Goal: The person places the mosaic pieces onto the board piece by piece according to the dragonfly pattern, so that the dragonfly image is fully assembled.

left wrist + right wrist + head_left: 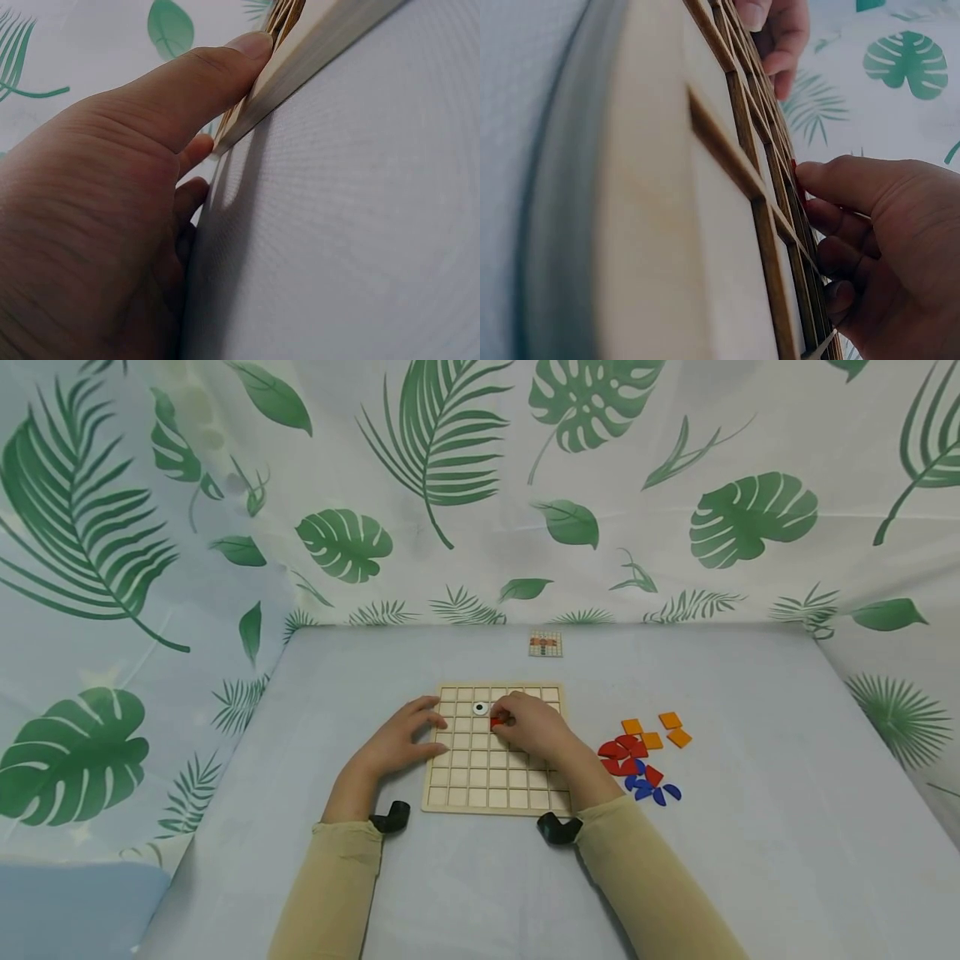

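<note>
A wooden grid board (457,777) lies flat, divided by raised strips into square cells. My left hand (393,739) rests at the board's left edge; in the left wrist view its thumb (251,45) touches the top of the rim. Over the upper middle cells, my right hand (536,727) pinches a small red piece (496,723) between thumb and fingers. Most of that piece is hidden, with only a red sliver (794,166) showing in the right wrist view. Just left of these fingertips, a white round piece with a black centre (480,708) sits in a cell.
Right of the board lie several loose red pieces (611,750), orange squares (632,727) and blue half-rounds (659,796). Behind the board is a small printed pattern card (546,644). Leaf-printed cloth (480,568) walls in the pale table.
</note>
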A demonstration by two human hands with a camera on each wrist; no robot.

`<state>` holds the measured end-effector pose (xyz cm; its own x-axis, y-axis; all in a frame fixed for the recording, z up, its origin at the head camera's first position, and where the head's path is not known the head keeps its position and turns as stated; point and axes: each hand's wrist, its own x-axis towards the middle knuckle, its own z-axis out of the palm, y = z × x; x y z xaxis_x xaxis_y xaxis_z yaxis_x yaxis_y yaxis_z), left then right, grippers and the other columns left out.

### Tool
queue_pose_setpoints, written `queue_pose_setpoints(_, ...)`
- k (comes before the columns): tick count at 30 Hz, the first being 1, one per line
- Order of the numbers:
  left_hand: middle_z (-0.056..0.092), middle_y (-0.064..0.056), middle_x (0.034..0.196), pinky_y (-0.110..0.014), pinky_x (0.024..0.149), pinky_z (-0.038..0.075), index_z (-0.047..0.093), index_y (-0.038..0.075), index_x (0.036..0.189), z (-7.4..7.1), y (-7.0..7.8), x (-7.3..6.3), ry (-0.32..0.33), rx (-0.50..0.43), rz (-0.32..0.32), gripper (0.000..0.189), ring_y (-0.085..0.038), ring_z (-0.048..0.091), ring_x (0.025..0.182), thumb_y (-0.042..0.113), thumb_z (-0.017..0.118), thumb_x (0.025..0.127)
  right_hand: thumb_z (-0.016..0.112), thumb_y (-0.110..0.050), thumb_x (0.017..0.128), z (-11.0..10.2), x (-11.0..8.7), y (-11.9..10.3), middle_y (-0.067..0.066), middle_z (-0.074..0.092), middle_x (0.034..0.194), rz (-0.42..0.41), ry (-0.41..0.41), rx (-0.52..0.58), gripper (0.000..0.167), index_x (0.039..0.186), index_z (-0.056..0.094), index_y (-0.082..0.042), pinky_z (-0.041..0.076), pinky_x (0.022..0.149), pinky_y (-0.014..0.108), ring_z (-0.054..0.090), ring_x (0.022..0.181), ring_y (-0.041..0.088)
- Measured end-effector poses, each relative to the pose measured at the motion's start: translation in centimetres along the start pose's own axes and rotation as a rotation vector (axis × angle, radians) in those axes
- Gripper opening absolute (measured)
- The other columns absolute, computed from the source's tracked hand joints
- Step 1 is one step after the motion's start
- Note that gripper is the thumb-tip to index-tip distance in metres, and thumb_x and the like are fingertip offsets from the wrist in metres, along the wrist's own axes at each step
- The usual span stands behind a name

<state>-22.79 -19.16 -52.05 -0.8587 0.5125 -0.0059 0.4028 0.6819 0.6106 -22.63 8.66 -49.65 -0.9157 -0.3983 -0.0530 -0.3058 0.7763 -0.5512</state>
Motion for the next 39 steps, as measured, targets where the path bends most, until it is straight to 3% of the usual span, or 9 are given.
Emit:
queue_pose_setpoints(14,0.033,-0.005,0.16,-0.05,0.122,0.027,0.062,0.022,0.114,0.0,0.3,0.1,-0.006,-0.01,-0.012,0.033,-0.031,0.026,0.15,0.037,0.075,0.088,0.066,-0.028,0.095,0.0,0.4,0.4,0.0,0.065,0.106,-0.004,-0.007,0.011,0.019,0.111,0.068,-0.016,0.052,0.087,0.037,0.061,0.095,0.016)
queue_pose_setpoints(22,0.032,-0.005,0.16,-0.051,0.122,0.026,0.061,0.022,0.114,0.1,0.1,0.0,-0.005,-0.001,-0.015,0.033,-0.03,0.025,0.151,0.038,0.075,0.088,0.06,-0.026,0.099,-2.0,-0.4,0.1,0.002,0.063,0.108,-0.031,-0.039,0.087,0.021,0.114,0.068,-0.014,0.052,0.086,0.039,0.059,0.096,0.019)
queue_pose_setpoints(28,0.033,-0.005,0.16,-0.051,0.122,0.027,0.061,0.022,0.114,0.1,0.2,0.0,0.0,0.002,-0.007,0.034,-0.031,0.026,0.15,0.038,0.075,0.087,0.059,-0.03,0.1,-4.9,-2.1,0.7,0.001,0.064,0.108,-0.043,-0.029,0.083,0.026,0.118,0.067,-0.013,0.051,0.081,0.036,0.057,0.092,0.019)
queue_pose_setpoints(33,0.031,-0.003,0.161,-0.05,0.122,0.026,0.061,0.024,0.114,0.0,0.2,-0.2,-0.003,0.011,-0.031,0.034,-0.03,0.025,0.151,0.04,0.074,0.087,0.06,-0.031,0.099,-7.5,-4.3,2.6,-0.001,0.066,0.109,-0.05,-0.006,0.08,0.028,0.119,0.067,-0.014,0.05,0.076,0.034,0.057,0.091,0.019)
queue_pose_setpoints(39,0.03,-0.002,0.161,-0.05,0.123,0.025,0.061,0.025,0.114,0.1,0.4,-0.1,-0.011,-0.004,-0.043,0.034,-0.029,0.023,0.151,0.041,0.074,0.088,0.06,-0.033,0.099,-10.0,-7.8,6.3,0.0,0.066,0.111,0.04,0.004,0.048,0.027,0.119,0.067,-0.016,0.052,0.078,0.034,0.058,0.095,0.02)
